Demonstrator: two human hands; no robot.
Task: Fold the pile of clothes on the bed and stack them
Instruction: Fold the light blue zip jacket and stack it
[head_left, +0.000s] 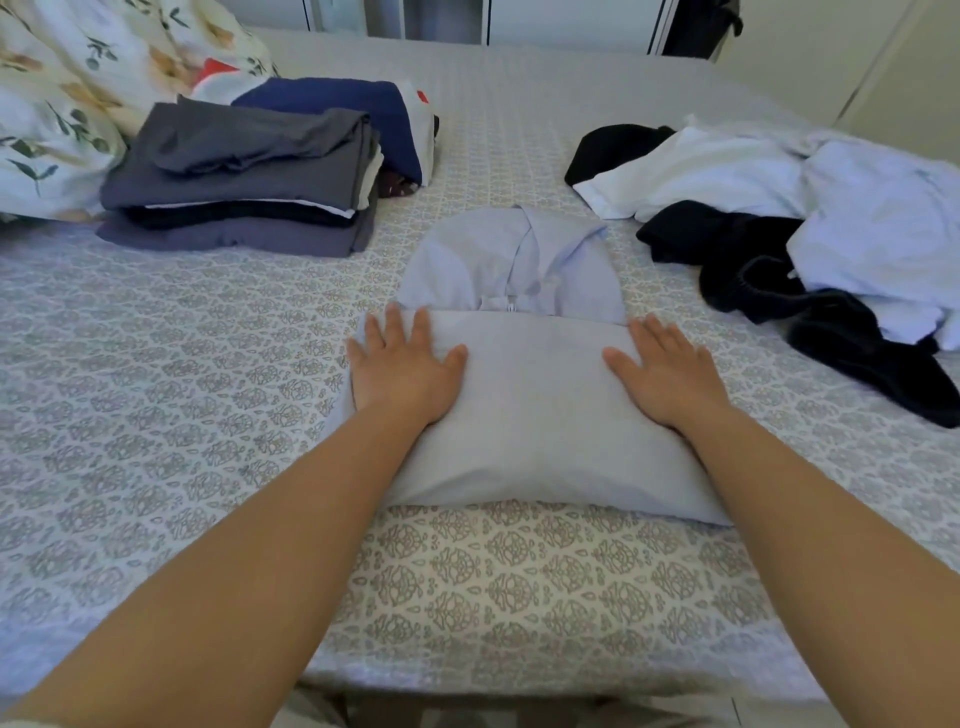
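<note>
A pale lilac hoodie (530, 405) lies folded in the middle of the bed, its hood (511, 262) spread out flat beyond the fold. My left hand (402, 361) presses flat on the left end of the folded body, fingers straight. On the right end, my right hand (667, 369) also lies flat with fingers spread. A stack of folded clothes (244, 176), grey and dark on top of one another, sits at the back left. A loose pile of white and black clothes (795, 223) is spread at the right.
The bed (156, 415) has a grey patterned cover. A floral duvet (62, 88) is bunched in the far left corner, with a folded navy item (358, 111) beside the stack. Cupboard doors (571, 21) stand beyond the bed. The near bed edge runs just under my forearms.
</note>
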